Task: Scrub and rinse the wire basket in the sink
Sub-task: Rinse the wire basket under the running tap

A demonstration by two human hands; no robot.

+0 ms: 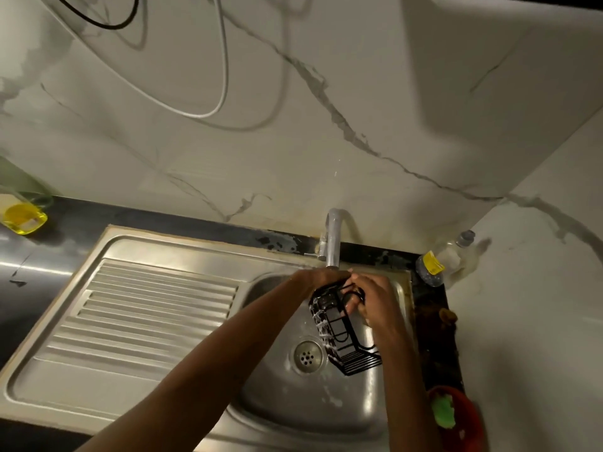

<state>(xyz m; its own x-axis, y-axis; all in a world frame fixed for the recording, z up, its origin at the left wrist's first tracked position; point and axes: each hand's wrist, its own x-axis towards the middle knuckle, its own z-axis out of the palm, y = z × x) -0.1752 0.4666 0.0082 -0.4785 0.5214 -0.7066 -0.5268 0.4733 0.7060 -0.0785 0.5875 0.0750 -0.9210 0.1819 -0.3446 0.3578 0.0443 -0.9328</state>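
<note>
A black wire basket (339, 334) with soap foam on its left side hangs tilted over the steel sink bowl (293, 402), just under the tap spout (333, 243). My left hand (321, 278) grips the basket's top end from the left. My right hand (368, 296) holds the same end from the right, fingers hooked through the wires. The basket's lower end points down to the right of the drain (307, 356). No running water is discernible.
A ribbed steel draining board (146, 314) lies left of the bowl. A red dish with a green sponge (443, 412) sits at the right edge. A clear plastic bottle (447, 259) lies behind it. A yellow soap bottle (24, 218) stands far left.
</note>
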